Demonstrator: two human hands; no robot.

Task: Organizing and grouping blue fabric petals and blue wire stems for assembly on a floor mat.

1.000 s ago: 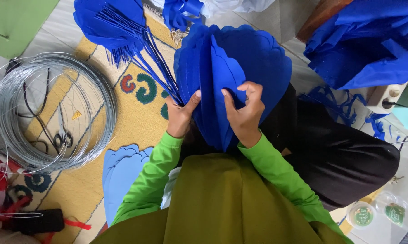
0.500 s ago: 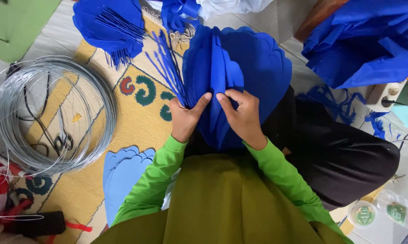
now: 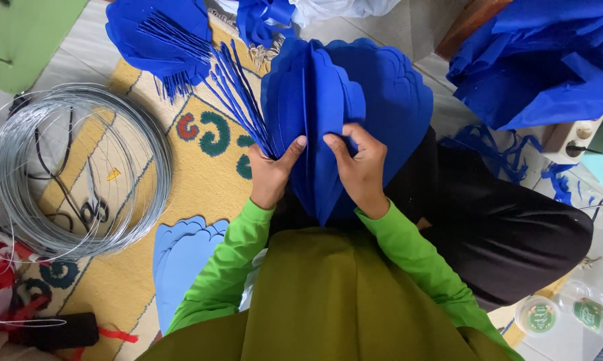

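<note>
Hands meet at centre frame in the head view: left hand (image 3: 272, 175) and right hand (image 3: 362, 170) both pinch the bundled blue scalloped petals (image 3: 345, 107) at their base. Judging by this, a firm, even pinch keeps layers aligned; wire coil (image 3: 74, 170) lies left.

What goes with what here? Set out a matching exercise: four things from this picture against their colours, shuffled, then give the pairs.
Things:
1. scalloped petal stack
2. wire coil
3. sleeve
4. flat petal cutouts

Colours:
A. bright green
B. light blue
C. deep blue
D. silver grey

Pairs: 1-C, 2-D, 3-A, 4-B

The left hand and right hand both grip the scalloped petal stack.
</note>
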